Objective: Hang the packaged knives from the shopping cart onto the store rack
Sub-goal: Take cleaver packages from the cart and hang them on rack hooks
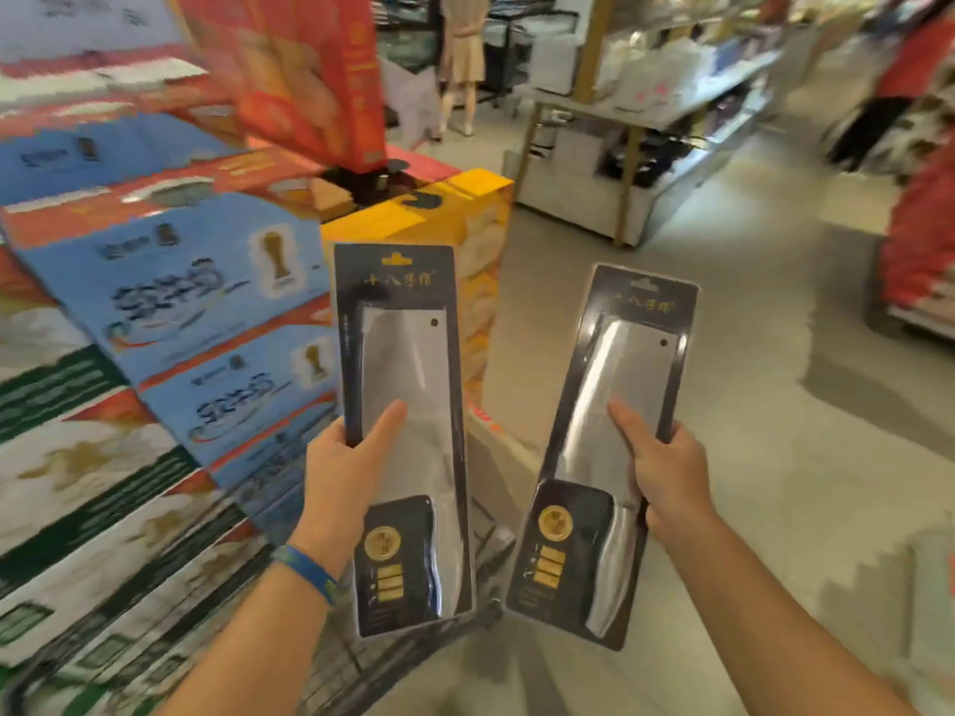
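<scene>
I hold two packaged cleavers upright in front of me, each a steel blade on a long black card with gold print. My left hand [347, 470] grips the left package [404, 354] at its left edge, thumb across the blade. My right hand [664, 470] grips the right package [617, 385] at its right edge, thumb on the front; this package tilts slightly right. Below them part of the wire shopping cart [480, 555] shows. No store rack for knives is recognisable in view.
Stacked blue, green and red cartons [170, 302] fill the left side, with a yellow box stack [465, 214] behind the left package. A shelving unit [646, 126] stands across the aisle. A person [462, 54] stands far back, another at the right edge [894, 80].
</scene>
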Tool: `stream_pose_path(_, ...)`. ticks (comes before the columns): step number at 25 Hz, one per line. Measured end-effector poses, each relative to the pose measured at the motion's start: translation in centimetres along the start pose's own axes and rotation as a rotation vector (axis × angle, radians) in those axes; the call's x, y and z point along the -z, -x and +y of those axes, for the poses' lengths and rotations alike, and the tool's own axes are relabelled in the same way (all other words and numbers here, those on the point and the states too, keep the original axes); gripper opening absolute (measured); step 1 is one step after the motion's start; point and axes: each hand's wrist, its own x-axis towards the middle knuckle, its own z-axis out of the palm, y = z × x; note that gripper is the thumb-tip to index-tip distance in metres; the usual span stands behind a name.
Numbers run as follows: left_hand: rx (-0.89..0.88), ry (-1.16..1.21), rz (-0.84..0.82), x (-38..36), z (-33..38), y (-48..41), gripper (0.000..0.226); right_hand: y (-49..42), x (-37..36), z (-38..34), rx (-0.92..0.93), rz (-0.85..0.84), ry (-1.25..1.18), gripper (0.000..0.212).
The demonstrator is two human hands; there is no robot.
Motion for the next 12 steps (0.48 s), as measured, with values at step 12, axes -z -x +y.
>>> stream_pose_path(12,0.029,-0.221,-0.43,-35.1,1.1,9.9,0.093,-6.4,32.7,0.3,0.064,0.518,0.063,0.035)
